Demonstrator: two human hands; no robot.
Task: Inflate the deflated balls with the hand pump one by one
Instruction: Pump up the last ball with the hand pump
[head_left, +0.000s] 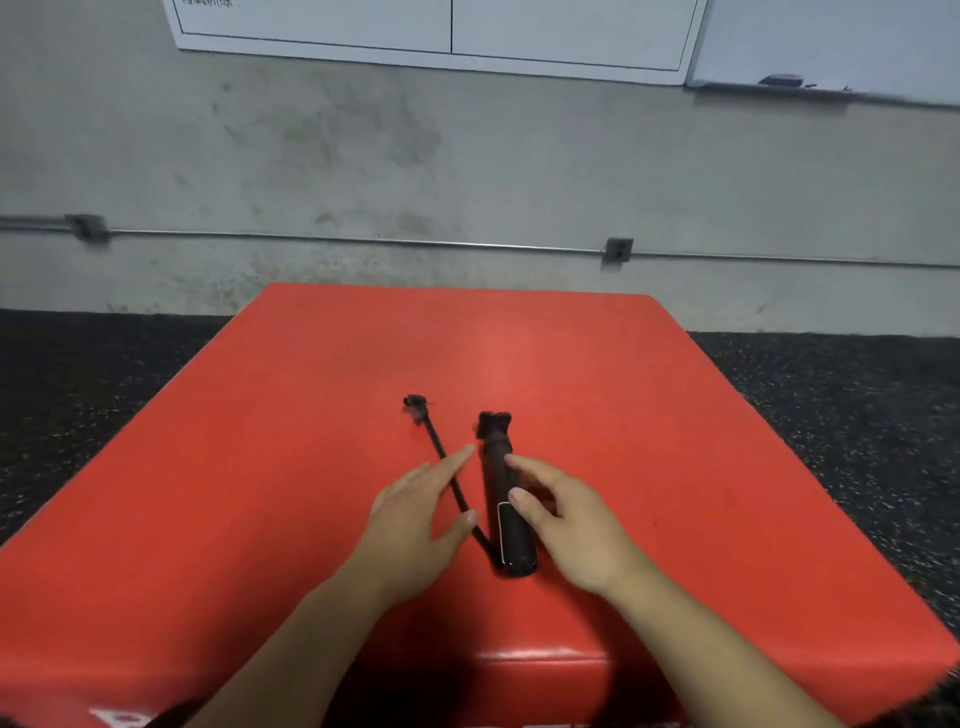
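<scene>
2 bare forearms reach over a red mat (260, 467). The left hand (415, 525) hovers with relaxed fingers; the right hand (566, 525) loosely cups the black hand pump (504, 499), hose (447, 462) alongside. No balls visible. Best grasped mid-barrel, firmly.

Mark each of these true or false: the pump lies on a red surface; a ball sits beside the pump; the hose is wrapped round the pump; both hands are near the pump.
1. The pump lies on the red surface. True.
2. A ball sits beside it. False: no ball is in view.
3. The hose is wrapped round the pump. False: it runs out loose beside it.
4. The left hand and right hand flank the pump. True.
</scene>
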